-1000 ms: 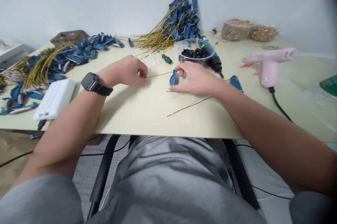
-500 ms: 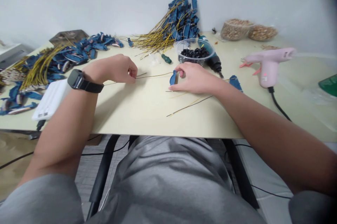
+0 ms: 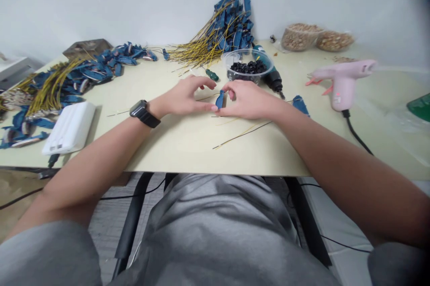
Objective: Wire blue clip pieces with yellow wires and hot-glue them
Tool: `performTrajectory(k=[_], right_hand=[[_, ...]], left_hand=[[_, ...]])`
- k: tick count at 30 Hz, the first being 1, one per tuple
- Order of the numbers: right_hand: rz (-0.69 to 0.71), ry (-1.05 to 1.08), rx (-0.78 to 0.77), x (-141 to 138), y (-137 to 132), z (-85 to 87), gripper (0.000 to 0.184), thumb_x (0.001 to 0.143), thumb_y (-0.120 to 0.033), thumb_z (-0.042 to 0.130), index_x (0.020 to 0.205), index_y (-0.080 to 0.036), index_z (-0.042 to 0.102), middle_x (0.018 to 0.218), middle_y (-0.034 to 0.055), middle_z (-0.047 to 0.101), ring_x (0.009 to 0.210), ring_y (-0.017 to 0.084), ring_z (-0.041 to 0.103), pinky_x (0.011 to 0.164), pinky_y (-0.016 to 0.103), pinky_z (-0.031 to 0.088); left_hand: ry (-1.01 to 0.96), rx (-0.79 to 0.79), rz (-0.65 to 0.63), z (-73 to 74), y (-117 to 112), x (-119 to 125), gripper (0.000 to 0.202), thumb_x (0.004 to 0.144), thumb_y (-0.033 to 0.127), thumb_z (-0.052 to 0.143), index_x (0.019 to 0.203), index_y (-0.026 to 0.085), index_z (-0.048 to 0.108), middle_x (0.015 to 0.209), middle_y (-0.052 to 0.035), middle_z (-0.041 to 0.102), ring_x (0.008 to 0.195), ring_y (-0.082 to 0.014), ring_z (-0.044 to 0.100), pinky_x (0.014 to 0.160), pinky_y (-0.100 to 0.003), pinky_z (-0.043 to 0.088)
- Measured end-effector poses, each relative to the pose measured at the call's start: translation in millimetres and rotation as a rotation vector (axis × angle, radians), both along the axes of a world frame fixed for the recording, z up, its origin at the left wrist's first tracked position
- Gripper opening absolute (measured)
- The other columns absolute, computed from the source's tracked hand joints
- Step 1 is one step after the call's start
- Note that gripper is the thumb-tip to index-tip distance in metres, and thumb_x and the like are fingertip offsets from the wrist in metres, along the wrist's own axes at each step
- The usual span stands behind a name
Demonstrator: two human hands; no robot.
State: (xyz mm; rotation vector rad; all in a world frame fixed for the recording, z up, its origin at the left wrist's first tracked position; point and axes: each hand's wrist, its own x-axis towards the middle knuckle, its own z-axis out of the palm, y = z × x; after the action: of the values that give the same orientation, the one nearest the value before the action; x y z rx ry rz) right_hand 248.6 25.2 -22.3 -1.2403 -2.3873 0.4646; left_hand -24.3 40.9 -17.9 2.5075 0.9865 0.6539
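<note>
A small blue plastic piece (image 3: 219, 99) stands on the table, its edges between the thumb and index finger of my right hand (image 3: 247, 100). My left hand (image 3: 184, 94) is close on its left side, with thumb and fingers spread apart. The left thumb tip reaches the lower edge of the blue piece; whether it presses on it I cannot tell. A thin dark wire (image 3: 206, 97) runs left from the piece and passes behind my left hand. Another blue piece (image 3: 300, 105) with yellow and black wires (image 3: 245, 134) lies behind and under my right forearm.
Past my hands stand a clear tub (image 3: 248, 67) of small black parts, a power drill (image 3: 273, 78) and a green screwdriver (image 3: 212, 74). Blue pieces with yellow wires (image 3: 231, 22) pile against the wall. A pink glue gun (image 3: 343, 81) sits right, a white power bank (image 3: 70, 128) left.
My left hand has let go of the wire and moved right to the blue piece, its fingers opening. My right hand has stayed in place.
</note>
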Motion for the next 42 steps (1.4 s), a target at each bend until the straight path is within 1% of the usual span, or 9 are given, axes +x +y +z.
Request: performTrajectory(k=[4,12,21,26,29,32,34,38,42], right_hand=[[-0.001,-0.037,-0.01,-2.0,-4.2,6.2,0.052,0.081,-0.064,0.097,0.108,-0.026,0.075,0.111,0.0147,0.079,0.1,0.037,0.073,0.091,0.052,0.059],[-0.022,-0.121,-0.04,-5.3,-11.3,15.6,0.058,0.088,-0.064,0.093,0.121,-0.019,0.078,0.118,0.0167,0.08,0.101,0.035,0.072,0.088,0.043,0.054],[-0.062,-0.175,-0.045,-3.9,-15.6,21.6,0.07,0.088,-0.059,0.097,0.14,-0.016,0.079,0.126,0.0201,0.08,0.108,0.038,0.074,0.092,0.045,0.056],[-0.07,-0.16,-0.008,5.3,-14.9,24.3,0.076,0.086,-0.052,0.1,0.15,-0.017,0.079,0.126,0.0165,0.08,0.109,0.036,0.074,0.09,0.043,0.056],[-0.113,-0.114,-0.022,7.3,-16.7,26.0,0.065,0.093,-0.04,0.093,0.153,-0.018,0.081,0.115,0.0112,0.082,0.101,0.032,0.075,0.089,0.042,0.056],[-0.17,-0.094,0.005,5.7,-18.8,27.0,0.042,0.102,-0.03,0.082,0.143,-0.018,0.088,0.103,0.0084,0.082,0.096,0.03,0.077,0.093,0.043,0.057],[-0.204,-0.101,0.056,4.0,-18.9,26.2,0.033,0.106,-0.024,0.076,0.134,-0.018,0.092,0.101,0.0095,0.083,0.097,0.03,0.078,0.096,0.044,0.057],[-0.238,-0.123,0.112,1.1,-16.0,20.3,0.027,0.109,-0.019,0.071,0.122,-0.017,0.095,0.109,0.0147,0.088,0.105,0.034,0.081,0.102,0.046,0.059],[-0.216,-0.125,0.103,-1.5,-13.1,12.9,0.026,0.11,-0.018,0.071,0.118,-0.016,0.096,0.114,0.0172,0.09,0.108,0.036,0.083,0.105,0.047,0.061]], left_hand=[[-0.01,-0.029,-0.013,-12.2,7.1,7.3,0.095,0.086,0.089,0.088,0.151,0.02,0.079,0.154,-0.0188,0.08,0.137,-0.0404,0.074,0.122,-0.053,0.055],[-0.119,-0.1,-0.093,-19.3,14.9,6.6,0.095,0.081,0.086,0.095,0.15,0.023,0.077,0.155,-0.0177,0.081,0.141,-0.0415,0.079,0.124,-0.056,0.06],[-0.12,-0.081,-0.112,-22.8,18.8,5.0,0.102,0.078,0.086,0.098,0.155,0.021,0.075,0.158,-0.0201,0.079,0.141,-0.0414,0.078,0.125,-0.057,0.06],[-0.138,-0.092,-0.11,-20.4,16.3,6.2,0.102,0.078,0.087,0.098,0.154,0.023,0.076,0.157,-0.0192,0.079,0.147,-0.0425,0.076,0.129,-0.058,0.058],[-0.108,-0.079,-0.091,-20.3,16.0,7.8,0.105,0.076,0.088,0.098,0.156,0.025,0.075,0.159,-0.0185,0.079,0.149,-0.0439,0.074,0.131,-0.06,0.056],[-0.077,-0.055,-0.055,-22.6,17.4,9.5,0.109,0.074,0.09,0.097,0.159,0.025,0.075,0.161,-0.0179,0.077,0.149,-0.0453,0.073,0.131,-0.062,0.054],[-0.065,-0.044,-0.042,-24.1,18.0,10.7,0.111,0.074,0.091,0.097,0.16,0.025,0.075,0.16,-0.0172,0.078,0.148,-0.0453,0.072,0.13,-0.062,0.054],[-0.053,-0.04,-0.04,-24.0,16.5,12.9,0.107,0.075,0.09,0.096,0.159,0.026,0.075,0.158,-0.0159,0.08,0.148,-0.0449,0.072,0.132,-0.062,0.052],[-0.09,-0.092,-0.047,-22.4,14.4,13.7,0.102,0.077,0.087,0.098,0.156,0.026,0.076,0.159,-0.0162,0.079,0.149,-0.044,0.072,0.133,-0.063,0.053]])
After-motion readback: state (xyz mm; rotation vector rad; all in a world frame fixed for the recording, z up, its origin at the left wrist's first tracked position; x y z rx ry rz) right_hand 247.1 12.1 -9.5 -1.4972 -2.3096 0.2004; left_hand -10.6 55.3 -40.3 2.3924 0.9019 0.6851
